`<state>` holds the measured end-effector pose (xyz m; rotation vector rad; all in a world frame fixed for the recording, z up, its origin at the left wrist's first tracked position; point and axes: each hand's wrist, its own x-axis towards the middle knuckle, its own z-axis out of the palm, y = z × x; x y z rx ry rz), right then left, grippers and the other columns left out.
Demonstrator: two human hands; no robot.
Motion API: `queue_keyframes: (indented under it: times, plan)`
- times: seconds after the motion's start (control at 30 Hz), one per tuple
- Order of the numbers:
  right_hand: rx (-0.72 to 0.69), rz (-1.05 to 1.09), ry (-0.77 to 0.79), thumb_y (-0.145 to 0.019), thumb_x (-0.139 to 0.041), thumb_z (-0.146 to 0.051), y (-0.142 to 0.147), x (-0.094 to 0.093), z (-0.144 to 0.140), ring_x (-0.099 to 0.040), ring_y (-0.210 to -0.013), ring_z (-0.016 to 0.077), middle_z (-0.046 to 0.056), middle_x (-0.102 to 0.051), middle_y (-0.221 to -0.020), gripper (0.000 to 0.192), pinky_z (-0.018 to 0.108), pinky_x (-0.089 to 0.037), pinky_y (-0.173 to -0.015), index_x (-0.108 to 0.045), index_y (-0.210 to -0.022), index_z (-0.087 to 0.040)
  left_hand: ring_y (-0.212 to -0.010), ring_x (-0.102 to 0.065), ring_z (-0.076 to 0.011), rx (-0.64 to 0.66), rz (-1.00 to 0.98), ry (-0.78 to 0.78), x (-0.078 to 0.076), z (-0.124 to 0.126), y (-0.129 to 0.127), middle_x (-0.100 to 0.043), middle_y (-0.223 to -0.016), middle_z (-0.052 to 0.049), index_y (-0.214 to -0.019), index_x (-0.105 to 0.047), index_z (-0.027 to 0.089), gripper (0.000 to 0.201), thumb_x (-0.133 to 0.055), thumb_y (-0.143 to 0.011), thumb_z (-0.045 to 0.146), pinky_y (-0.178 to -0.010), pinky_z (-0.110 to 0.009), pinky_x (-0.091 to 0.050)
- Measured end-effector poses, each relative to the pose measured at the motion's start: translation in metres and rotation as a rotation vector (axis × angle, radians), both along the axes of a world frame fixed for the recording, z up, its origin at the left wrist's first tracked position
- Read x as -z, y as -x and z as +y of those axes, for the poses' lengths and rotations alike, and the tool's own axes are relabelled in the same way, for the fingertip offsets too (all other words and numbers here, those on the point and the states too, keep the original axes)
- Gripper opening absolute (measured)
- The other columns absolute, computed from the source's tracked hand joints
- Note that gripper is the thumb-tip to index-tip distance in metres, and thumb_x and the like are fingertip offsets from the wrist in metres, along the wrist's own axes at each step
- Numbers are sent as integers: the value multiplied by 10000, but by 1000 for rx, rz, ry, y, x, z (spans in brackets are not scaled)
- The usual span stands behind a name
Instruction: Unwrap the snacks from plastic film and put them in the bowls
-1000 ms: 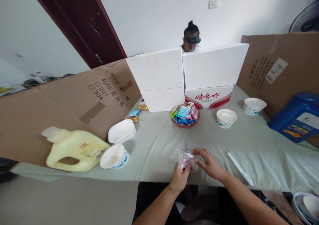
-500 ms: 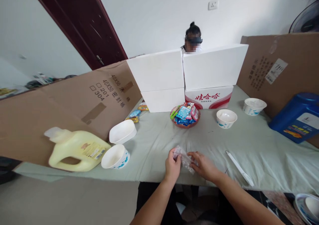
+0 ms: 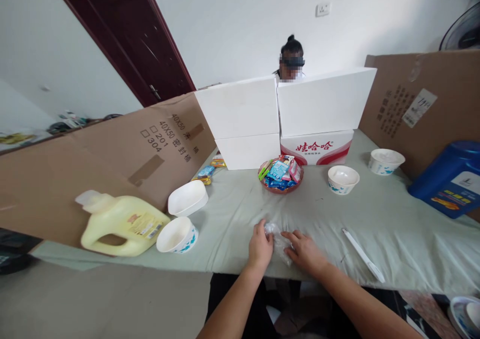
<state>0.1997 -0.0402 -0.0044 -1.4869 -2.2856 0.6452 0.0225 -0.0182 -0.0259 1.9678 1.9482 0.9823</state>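
A small crumpled piece of clear bubble wrap [image 3: 278,244] lies low at the table's near edge, between my two hands. My left hand [image 3: 261,246] grips its left end, thumb and fingers closed on the plastic. From the other side my right hand [image 3: 305,251] has its bent fingers on the right edge of the wrap, holding it; the fingertips are partly hidden. To the right of that hand a white slim utility-knife-like tool [image 3: 363,255] rests on the cloth. Beyond the hands stands a reddish bowl [image 3: 281,190] heaped with colourful wrapped snacks.
At left are a yellow jug [image 3: 123,224], a white oval bowl [image 3: 187,199] and a patterned paper bowl [image 3: 177,235]. Two more paper bowls [image 3: 343,180] and a blue jug [image 3: 450,179] stand at right. White boxes [image 3: 240,109] and cardboard [image 3: 150,154] wall the table; a person sits behind.
The bubble wrap has been lowered and flattened toward the cloth between my hands. My right fingers have shifted slightly on it. The whole view has moved a little.
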Motion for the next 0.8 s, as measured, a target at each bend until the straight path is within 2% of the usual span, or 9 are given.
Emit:
queue_keyframes:
  times: [0.1,0.17,0.23,0.33,0.47,0.57,0.63,0.73,0.8]
  plan:
    - [6,-78,-37,-857,-523,-234,3,1,-1,-579,-1029,231,99,-613,-1160,474,359,-426,-908,-489,-1329,-210,-946,-610,-261,5,173,-171,-1,-5,-1,-568,-1077,-139,-1156,-562,145,350,-585,-807,132,-766,-369,-510]
    - [20,-91,-61,-851,-519,-223,6,3,-1,-565,-1061,238,107,-602,-1199,491,361,-424,-918,-471,-1339,-194,-905,-594,-251,126,254,-242,-3,-8,-3,-585,-947,-108,-970,-626,160,160,-539,-840,122,-775,-378,-505]
    - [21,-87,-87,-845,-517,-211,7,6,-1,-554,-1085,246,114,-596,-1215,504,373,-426,-925,-458,-1344,-179,-869,-577,-233,315,291,-238,-7,-12,-4,-591,-844,-74,-840,-631,180,150,-501,-864,110,-791,-375,-499]
    - [21,-51,-104,-830,-529,-200,6,10,-3,-554,-1089,256,119,-596,-1208,524,397,-437,-927,-444,-1347,-174,-936,-556,-231,492,277,-172,-11,-14,-4,-622,-945,-70,-943,-643,189,179,-504,-865,109,-849,-393,-490]
    - [0,64,-154,-787,-607,-254,-4,7,-6,-530,-1129,254,121,-553,-1243,571,417,-437,-961,-449,-1332,-199,-1066,-521,-245,520,251,-114,-11,-15,-1,-602,-1123,-77,-1113,-620,208,295,-523,-851,112,-919,-432,-464]
    - [-151,60,-220,-710,-705,-320,-17,2,-5,-421,-1254,294,104,-481,-1357,584,469,-368,-1035,-525,-1259,-236,-1117,-505,-249,515,240,-100,-9,-15,0,-594,-1159,-74,-1135,-617,222,322,-532,-844,113,-959,-448,-441]
    - [-236,7,-218,-713,-703,-305,-24,0,-3,-377,-1292,315,78,-480,-1383,470,495,-342,-1044,-595,-1167,-252,-1138,-504,-251,515,229,-99,-8,-15,1,-598,-1174,-76,-1140,-613,218,328,-531,-840,112,-974,-457,-432]
    - [-246,-60,-214,-788,-603,-198,-29,-4,-3,-380,-1300,309,62,-523,-1360,264,496,-339,-1029,-653,-1044,-243,-1159,-514,-248,550,195,-96,-9,-15,2,-612,-1188,-78,-1144,-607,213,338,-524,-835,106,-999,-467,-418]
    - [-258,-68,-239,-839,-526,-155,-27,-10,-7,-400,-1291,285,63,-544,-1338,221,474,-343,-1018,-658,-999,-231,-1167,-521,-238,607,163,-80,-12,-16,4,-617,-1201,-70,-1151,-604,224,351,-527,-830,106,-1022,-463,-406]
